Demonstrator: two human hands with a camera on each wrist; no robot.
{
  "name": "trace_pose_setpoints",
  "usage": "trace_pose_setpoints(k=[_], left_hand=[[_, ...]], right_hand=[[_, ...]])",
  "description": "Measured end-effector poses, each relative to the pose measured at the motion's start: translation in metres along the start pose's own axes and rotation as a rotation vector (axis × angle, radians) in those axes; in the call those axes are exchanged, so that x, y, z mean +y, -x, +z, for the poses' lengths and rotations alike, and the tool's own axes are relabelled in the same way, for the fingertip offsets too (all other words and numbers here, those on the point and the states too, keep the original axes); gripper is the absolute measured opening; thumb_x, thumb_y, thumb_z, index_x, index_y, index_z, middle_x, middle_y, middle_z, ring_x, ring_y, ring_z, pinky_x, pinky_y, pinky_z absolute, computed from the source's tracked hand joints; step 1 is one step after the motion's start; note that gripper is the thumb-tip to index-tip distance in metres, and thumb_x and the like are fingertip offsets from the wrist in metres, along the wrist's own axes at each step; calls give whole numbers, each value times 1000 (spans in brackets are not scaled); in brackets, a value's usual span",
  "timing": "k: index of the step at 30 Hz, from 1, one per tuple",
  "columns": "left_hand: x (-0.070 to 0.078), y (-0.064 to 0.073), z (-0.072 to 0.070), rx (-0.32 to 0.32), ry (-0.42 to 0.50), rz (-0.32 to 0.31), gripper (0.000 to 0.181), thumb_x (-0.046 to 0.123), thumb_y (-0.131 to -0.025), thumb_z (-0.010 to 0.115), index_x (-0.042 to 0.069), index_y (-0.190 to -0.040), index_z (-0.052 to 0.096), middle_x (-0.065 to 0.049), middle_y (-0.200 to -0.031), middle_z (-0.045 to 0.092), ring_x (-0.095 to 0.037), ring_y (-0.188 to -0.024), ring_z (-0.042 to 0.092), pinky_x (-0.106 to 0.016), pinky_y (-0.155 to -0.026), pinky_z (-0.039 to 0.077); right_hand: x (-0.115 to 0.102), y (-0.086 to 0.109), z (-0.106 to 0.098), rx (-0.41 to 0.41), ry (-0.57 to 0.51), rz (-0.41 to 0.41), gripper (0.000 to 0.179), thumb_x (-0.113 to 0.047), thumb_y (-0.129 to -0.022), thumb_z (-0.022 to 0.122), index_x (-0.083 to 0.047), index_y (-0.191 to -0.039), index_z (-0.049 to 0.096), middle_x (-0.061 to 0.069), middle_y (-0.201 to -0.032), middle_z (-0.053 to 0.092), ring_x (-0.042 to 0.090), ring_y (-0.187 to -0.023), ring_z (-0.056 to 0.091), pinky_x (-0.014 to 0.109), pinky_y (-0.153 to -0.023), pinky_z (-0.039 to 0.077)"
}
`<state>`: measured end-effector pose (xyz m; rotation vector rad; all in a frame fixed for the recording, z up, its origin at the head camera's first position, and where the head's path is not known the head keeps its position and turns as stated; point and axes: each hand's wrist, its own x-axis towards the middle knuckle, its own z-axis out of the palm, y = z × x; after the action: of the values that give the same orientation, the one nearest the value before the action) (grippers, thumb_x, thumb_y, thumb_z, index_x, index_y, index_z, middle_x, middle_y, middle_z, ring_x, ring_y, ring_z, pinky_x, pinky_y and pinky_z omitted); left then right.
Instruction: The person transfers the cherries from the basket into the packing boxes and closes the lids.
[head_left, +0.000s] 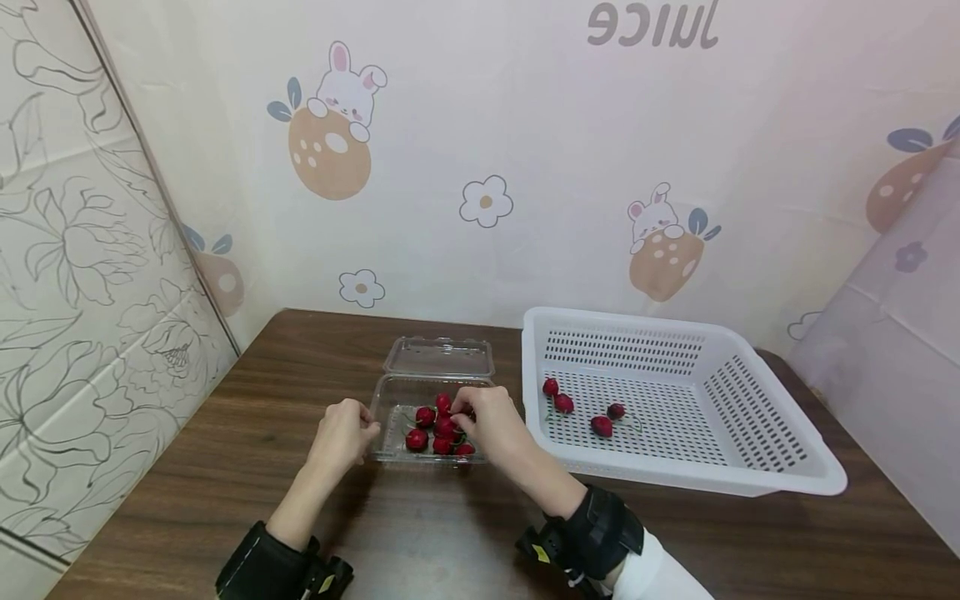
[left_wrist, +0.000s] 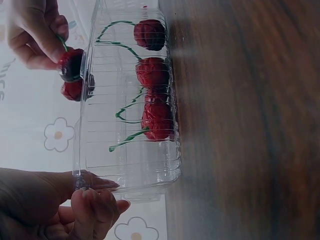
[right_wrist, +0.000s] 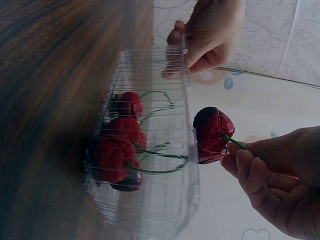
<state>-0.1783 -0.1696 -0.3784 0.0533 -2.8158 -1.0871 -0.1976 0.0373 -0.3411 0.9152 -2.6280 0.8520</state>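
A clear plastic box (head_left: 388,406) stands on the table with its hinged lid (head_left: 438,359) folded back. Several dark red cherries (head_left: 416,440) with green stems lie on its bottom. My left hand (head_left: 343,433) grips the left side wall at the rim, thumb on one face and fingers on the other. Over the box's right part, my right hand (head_left: 491,421) pinches green stems between thumb and fingertips. From them hang two cherries (left_wrist: 71,65) at rim height, above those inside. In the right wrist view one held cherry (right_wrist: 214,132) shows plainly.
To the right of the box stands a white perforated basket (head_left: 750,477), its left wall close to my right hand. A few cherries (head_left: 602,426) lie in its left half. Beneath everything is a dark wooden table (head_left: 247,417), backed by a patterned wall covering (head_left: 555,167).
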Motion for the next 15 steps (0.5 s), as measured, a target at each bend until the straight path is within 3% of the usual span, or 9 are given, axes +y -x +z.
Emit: trace_pose_setpoints(k=[15], left_hand=[[1, 0, -1, -3, -3, -14, 12, 0, -79, 59, -11, -83, 60, -9, -60, 59, -9, -33, 50, -24, -38, 44]], right_hand=[[-1, -6, 20, -113, 48, 46, 6, -3, -75, 67, -7, -72, 64, 2, -69, 62, 6, -55, 48, 16, -52, 44]])
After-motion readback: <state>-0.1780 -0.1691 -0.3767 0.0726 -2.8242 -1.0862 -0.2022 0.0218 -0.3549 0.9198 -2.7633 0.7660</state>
